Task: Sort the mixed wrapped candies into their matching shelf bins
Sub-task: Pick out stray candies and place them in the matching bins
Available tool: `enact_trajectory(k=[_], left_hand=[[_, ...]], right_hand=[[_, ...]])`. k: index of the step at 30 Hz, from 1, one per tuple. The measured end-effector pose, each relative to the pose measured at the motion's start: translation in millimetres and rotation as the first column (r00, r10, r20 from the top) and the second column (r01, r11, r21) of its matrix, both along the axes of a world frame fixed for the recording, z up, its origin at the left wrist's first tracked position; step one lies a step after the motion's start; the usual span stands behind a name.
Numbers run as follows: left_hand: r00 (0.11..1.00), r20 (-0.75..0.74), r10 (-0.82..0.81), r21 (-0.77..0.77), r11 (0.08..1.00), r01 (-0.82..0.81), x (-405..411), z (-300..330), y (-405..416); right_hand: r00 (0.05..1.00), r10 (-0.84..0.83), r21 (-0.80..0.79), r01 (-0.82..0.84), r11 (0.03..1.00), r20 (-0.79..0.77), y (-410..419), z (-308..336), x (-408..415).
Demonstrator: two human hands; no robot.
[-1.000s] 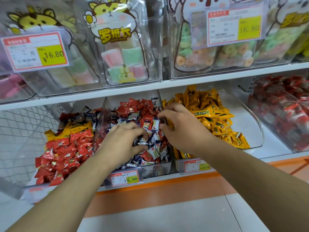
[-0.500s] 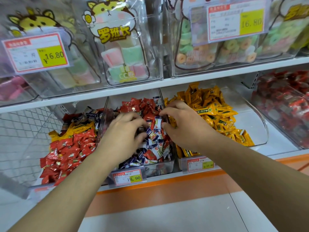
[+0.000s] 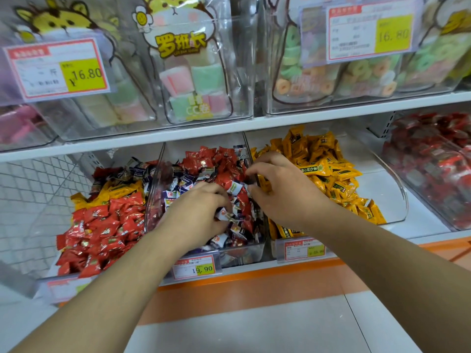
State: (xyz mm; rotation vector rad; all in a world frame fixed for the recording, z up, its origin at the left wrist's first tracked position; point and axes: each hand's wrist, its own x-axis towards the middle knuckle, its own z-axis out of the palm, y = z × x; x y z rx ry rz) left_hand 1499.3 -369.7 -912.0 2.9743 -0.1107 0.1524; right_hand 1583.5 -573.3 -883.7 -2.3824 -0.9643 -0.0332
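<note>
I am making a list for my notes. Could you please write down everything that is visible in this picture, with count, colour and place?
middle bin: one, clear, lower shelf centre, holding mixed red, white and dark blue candies
left pile: many candies, mostly red with some yellow and dark blue, lower shelf left
yellow candies: many, in the clear bin right of centre
red candies: many, in the clear bin at far right
price tags: several, white with red borders and yellow patches, on bins and shelf edges
upper bins: several, clear, holding pastel sweets
left hand: one, grip on small wrapped candies in the middle bin
right hand: one, fingers curled at the divider between the middle and yellow bins
</note>
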Motion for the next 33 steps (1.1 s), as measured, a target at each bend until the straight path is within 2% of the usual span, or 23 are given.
enact_trajectory(k=[7,14,18,20,22,25,26,28,33], left_hand=[[0.991,0.064,0.114,0.061,0.991,-0.118,-4,8,12],[0.972,0.110,0.207,-0.071,0.977,-0.200,-7,19,18],[0.940,0.173,0.292,-0.081,0.956,-0.282,-8,23,19],[0.941,0.182,0.284,-0.050,0.959,-0.280,-9,25,16],[0.977,0.130,0.171,-0.026,0.985,-0.169,-9,26,7],[0.999,-0.036,-0.009,-0.180,0.984,0.003,-6,18,-13],[0.995,-0.094,-0.026,-0.182,0.983,0.008,-3,11,-17],[0.986,-0.166,-0.008,-0.087,0.996,-0.006,1,-1,-21],[0.989,-0.144,0.016,0.035,0.999,-0.011,4,2,-18]], right_hand=[[1.000,-0.002,-0.008,0.001,1.000,-0.010,0,1,0],[1.000,0.005,-0.018,-0.005,1.000,-0.017,-1,3,0],[1.000,0.005,-0.020,-0.005,1.000,-0.017,0,3,1],[1.000,0.004,-0.022,-0.005,1.000,-0.027,-1,3,1],[0.999,0.002,-0.014,-0.002,1.000,-0.039,0,4,0],[0.999,-0.006,0.001,0.006,1.000,-0.045,1,4,-1],[0.999,-0.011,0.007,0.011,1.000,-0.042,1,4,-1],[0.999,-0.017,0.018,0.018,1.000,-0.035,2,3,-2],[1.000,-0.020,0.014,0.020,1.000,-0.024,2,1,0]])
